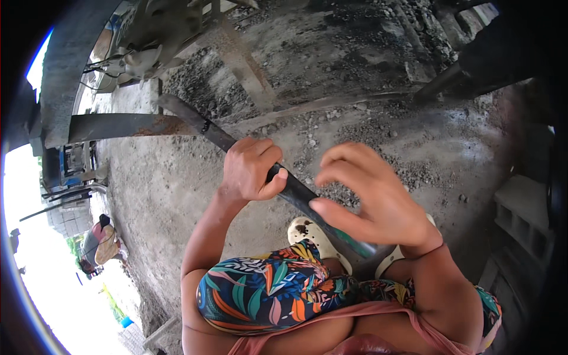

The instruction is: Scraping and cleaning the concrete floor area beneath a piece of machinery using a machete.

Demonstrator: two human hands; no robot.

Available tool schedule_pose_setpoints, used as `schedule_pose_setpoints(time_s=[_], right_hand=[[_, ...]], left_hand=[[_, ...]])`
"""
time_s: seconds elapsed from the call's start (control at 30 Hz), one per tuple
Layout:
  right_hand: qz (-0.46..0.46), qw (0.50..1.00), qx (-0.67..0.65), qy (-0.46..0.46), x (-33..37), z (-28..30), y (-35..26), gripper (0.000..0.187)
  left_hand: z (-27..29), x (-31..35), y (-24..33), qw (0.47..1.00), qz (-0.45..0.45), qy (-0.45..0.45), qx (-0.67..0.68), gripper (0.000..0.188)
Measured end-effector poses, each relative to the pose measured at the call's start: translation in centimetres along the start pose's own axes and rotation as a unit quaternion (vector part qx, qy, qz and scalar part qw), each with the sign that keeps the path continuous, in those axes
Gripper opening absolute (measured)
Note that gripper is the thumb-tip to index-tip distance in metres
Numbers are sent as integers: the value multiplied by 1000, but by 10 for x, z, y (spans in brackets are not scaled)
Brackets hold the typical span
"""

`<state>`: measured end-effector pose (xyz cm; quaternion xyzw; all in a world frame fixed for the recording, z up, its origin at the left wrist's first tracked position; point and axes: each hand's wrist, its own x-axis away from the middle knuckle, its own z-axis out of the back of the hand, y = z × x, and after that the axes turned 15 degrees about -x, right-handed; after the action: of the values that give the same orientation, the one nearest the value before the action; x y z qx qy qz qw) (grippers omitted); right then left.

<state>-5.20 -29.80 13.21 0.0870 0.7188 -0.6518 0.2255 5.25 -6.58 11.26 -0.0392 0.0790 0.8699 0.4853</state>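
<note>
A long dark pole point(301, 197) slants across the middle, from the upper left down toward my feet. Its lower end looks glossy and greenish, and a dark lump or band sits near its far end. My left hand point(251, 168) is wrapped round the pole at about mid-length, thumb along the near side. Over the pole's lower part hovers my right hand point(376, 198), fingers curved and spread apart with nothing between them. Its thumb overlaps the pole in view; whether they touch I cannot tell.
My feet in pale clogs point(312, 234) stand just below the pole. A metal beam point(127, 126) juts in from the left, by the pole's far end. Loose gravel point(216, 83) covers the ground ahead. Hollow concrete blocks point(523, 207) stand at right. Another person point(100, 244) is at far left.
</note>
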Motion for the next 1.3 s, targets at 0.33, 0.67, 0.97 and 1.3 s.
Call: schedule_pose_setpoints(time_s=[0.33, 0.67, 0.97, 1.3], right_hand=[[-309, 872, 162, -342, 58, -53, 82, 85], [-349, 873, 148, -306, 55, -47, 105, 44], [-548, 830, -108, -2, 79, -69, 104, 22], [-495, 840, -215, 53, 78, -62, 94, 26]], left_hand=[[-45, 9, 22, 950, 87, -280, -109, 46], [-39, 12, 7, 943, 160, -288, -52, 55], [5, 16, -46, 660, 174, 155, 714, 68], [-9, 42, -72, 379, 480, 327, 720, 69]])
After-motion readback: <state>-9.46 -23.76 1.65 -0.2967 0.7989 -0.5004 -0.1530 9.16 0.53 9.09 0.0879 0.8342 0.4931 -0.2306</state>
